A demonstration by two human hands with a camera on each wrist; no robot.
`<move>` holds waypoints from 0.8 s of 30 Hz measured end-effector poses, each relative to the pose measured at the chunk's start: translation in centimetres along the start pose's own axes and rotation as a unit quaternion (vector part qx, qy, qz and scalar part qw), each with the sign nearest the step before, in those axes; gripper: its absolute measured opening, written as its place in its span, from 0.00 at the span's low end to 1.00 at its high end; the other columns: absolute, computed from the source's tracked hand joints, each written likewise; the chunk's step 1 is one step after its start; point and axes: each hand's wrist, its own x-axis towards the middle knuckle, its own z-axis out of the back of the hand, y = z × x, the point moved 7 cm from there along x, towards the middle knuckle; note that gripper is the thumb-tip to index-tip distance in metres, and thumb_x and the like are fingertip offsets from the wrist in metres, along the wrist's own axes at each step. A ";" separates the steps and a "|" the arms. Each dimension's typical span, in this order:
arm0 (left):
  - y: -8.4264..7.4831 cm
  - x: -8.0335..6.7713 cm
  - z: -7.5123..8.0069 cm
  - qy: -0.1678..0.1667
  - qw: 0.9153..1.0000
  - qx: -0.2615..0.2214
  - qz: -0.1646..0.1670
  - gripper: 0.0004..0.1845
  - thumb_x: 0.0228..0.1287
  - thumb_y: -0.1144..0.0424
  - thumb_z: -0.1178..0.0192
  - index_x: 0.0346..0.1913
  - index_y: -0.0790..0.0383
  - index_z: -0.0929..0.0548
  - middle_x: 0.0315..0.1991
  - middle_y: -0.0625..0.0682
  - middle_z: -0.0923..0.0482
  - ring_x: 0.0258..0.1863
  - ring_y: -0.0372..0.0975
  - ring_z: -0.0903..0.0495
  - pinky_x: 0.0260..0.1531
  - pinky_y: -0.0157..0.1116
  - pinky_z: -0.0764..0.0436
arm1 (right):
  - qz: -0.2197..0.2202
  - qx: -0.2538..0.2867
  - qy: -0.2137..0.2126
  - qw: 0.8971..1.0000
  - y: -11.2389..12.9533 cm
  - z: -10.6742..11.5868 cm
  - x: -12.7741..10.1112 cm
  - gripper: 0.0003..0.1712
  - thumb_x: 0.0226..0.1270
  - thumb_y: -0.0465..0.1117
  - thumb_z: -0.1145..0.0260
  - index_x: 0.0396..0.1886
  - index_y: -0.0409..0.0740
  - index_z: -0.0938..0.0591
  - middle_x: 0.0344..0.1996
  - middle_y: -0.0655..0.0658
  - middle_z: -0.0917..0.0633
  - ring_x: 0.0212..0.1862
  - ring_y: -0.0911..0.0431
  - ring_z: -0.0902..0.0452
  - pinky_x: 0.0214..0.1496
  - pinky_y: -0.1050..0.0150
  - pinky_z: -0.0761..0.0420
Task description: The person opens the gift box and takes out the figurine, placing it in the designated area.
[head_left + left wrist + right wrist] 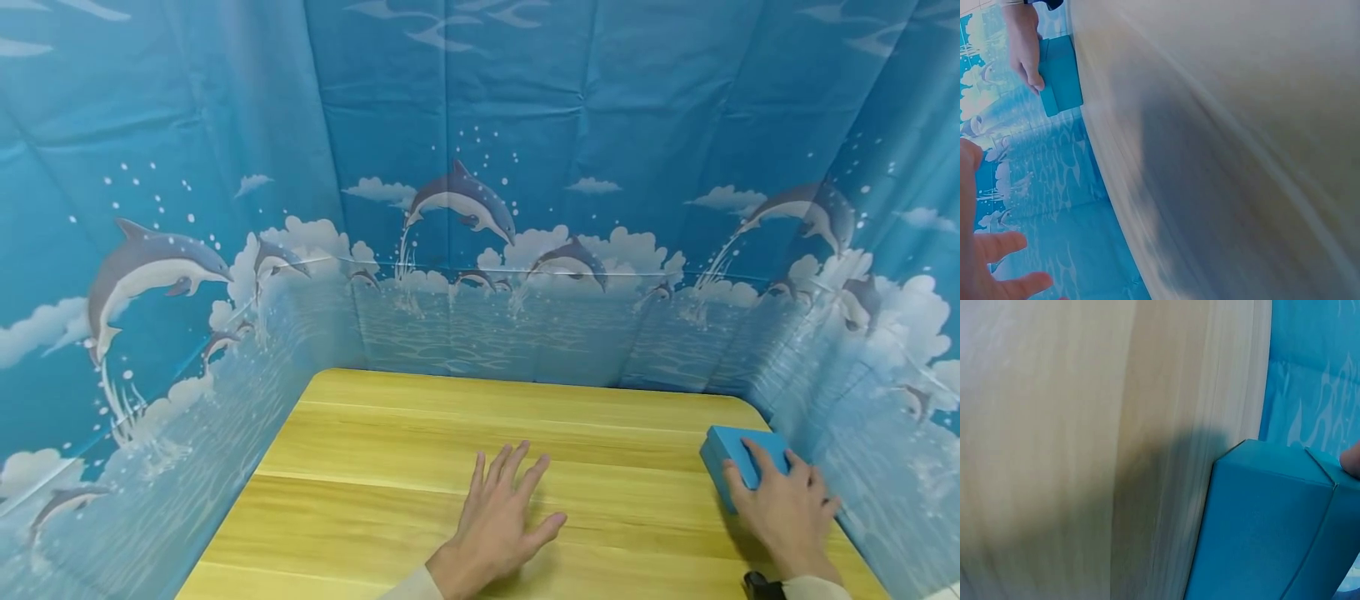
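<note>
A blue box (726,452) lies at the right edge of the wooden table (390,467), close to the curtain. My right hand (753,477) grips it, fingers laid over its top and thumb on its near side. The left wrist view shows that hand (1030,59) on the box (1063,78) from across the table. In the right wrist view the box (1260,531) fills the lower right, with one fingertip (1352,459) at the frame's edge. My left hand (510,487) rests flat on the table's middle with fingers spread and holds nothing; it shows again (988,262) at lower left.
A blue curtain printed with dolphins and clouds (465,208) walls the table in at the back, left and right. The box sits almost against the right curtain wall (862,400). Bare wood stretches left of and behind my left hand.
</note>
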 end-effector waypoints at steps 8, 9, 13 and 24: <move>0.0 0.7 -0.3 -0.002 1.000 -0.008 -0.004 0.41 0.89 0.29 0.45 0.94 0.41 0.34 0.93 0.54 0.35 0.91 0.55 0.32 0.87 0.74 0.35 | 0.001 -0.027 0.007 1.000 0.1 0.2 -0.2 0.47 0.94 0.71 0.48 0.95 0.46 0.36 0.80 0.05 0.42 0.76 0.04 0.44 0.64 0.07 0.33; 0.0 0.8 -0.4 0.000 1.000 -0.008 -0.004 0.41 0.89 0.28 0.45 0.94 0.40 0.34 0.93 0.53 0.36 0.91 0.55 0.32 0.87 0.74 0.35 | 0.000 -0.031 0.008 1.000 0.0 0.2 -0.2 0.47 0.94 0.71 0.47 0.95 0.46 0.36 0.80 0.05 0.42 0.76 0.04 0.44 0.64 0.07 0.33; -0.4 1.2 -0.9 0.009 1.000 -0.011 -0.001 0.41 0.89 0.28 0.47 0.94 0.40 0.34 0.93 0.52 0.36 0.91 0.54 0.32 0.89 0.73 0.36 | 0.009 -0.046 0.007 0.999 0.0 0.2 -0.2 0.47 0.94 0.70 0.46 0.95 0.46 0.36 0.79 0.05 0.40 0.75 0.03 0.42 0.61 0.07 0.30; -1.1 1.6 -2.0 0.011 1.000 -0.021 -0.010 0.39 0.91 0.30 0.48 0.94 0.40 0.35 0.92 0.53 0.34 0.89 0.51 0.31 0.87 0.71 0.32 | 0.034 -0.059 -0.015 0.998 0.3 0.2 -0.4 0.44 0.94 0.67 0.43 0.93 0.46 0.33 0.77 0.05 0.38 0.73 0.02 0.40 0.58 0.07 0.29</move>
